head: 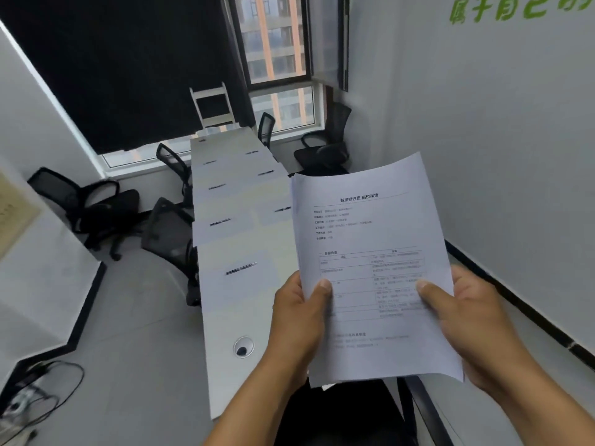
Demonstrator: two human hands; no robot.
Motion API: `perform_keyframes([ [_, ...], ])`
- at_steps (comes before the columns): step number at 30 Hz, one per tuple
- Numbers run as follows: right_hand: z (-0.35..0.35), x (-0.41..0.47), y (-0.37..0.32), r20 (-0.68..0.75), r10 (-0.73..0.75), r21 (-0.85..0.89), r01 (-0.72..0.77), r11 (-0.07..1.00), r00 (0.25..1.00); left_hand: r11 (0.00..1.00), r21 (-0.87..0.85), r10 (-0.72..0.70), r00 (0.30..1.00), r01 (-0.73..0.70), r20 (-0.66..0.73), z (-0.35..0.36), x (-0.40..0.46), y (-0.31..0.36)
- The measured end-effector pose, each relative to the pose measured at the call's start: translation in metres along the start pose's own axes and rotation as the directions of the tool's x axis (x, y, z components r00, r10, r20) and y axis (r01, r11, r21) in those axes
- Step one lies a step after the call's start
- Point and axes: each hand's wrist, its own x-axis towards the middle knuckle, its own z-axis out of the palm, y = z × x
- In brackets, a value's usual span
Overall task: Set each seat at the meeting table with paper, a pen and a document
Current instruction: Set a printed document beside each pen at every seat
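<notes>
Both hands up in front of me, holding the stack of documents (pixel 370 268) by its lower edge: left hand (pixel 299 317) grips the near left side, thumb laid over the top sheet, fingers hidden behind; right hand (pixel 467 320) grips the right side the same way, thumb on the print. Top sheet carries a printed heading and a table; several sheets lie under it, count unclear. Stack is held in the air, tilted toward me, not touching anything. Just past my left hand and below it, the meeting table (pixel 225 317) runs away from me toward the window (pixel 283 101). Nearest seat beyond my left thumb already has a blank paper (pixel 238 278) with a pen (pixel 240 268) lying across it. Farther out, more papers with pens sit in two rows down both long sides. No printed document on any place that I can make out, though the far ones are too small to be sure. Black chairs (pixel 167 233) stand off to the left, some pulled well clear. Judgement: paper and pens done, documents all still to deal out, starting with the near seat.
</notes>
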Motion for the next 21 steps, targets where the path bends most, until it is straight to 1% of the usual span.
perform_keyframes([
  [5, 0.05, 0.006, 0.004, 0.057, 0.012, -0.015, -0.011, 1.0, 0.998, 0.999, -0.018, -0.027, 0.998, 0.026, -0.059, -0.047, 0.018, -0.015],
  [8, 0.071, 0.01, 0.009, 0.082, 0.049, -0.059, -0.044, 0.997, 0.995, 0.998, -0.041, -0.057, 0.997, 0.055, -0.046, -0.067, 0.027, -0.025],
  [10, 0.084, 0.013, 0.016, 0.069, 0.059, -0.085, -0.053, 0.995, 0.996, 0.996, -0.05, -0.079, 0.996, 0.077, -0.039, -0.08, 0.037, -0.035],
  [17, 0.113, 0.014, 0.04, 0.061, 0.09, -0.168, -0.079, 0.983, 0.994, 0.975, -0.116, -0.195, 0.98, 0.191, -0.025, -0.104, 0.047, -0.068],
  [21, 0.127, 0.024, 0.053, 0.09, 0.085, -0.184, -0.068, 0.981, 0.992, 0.969, -0.117, -0.225, 0.972, 0.216, -0.067, -0.115, 0.054, -0.083],
])
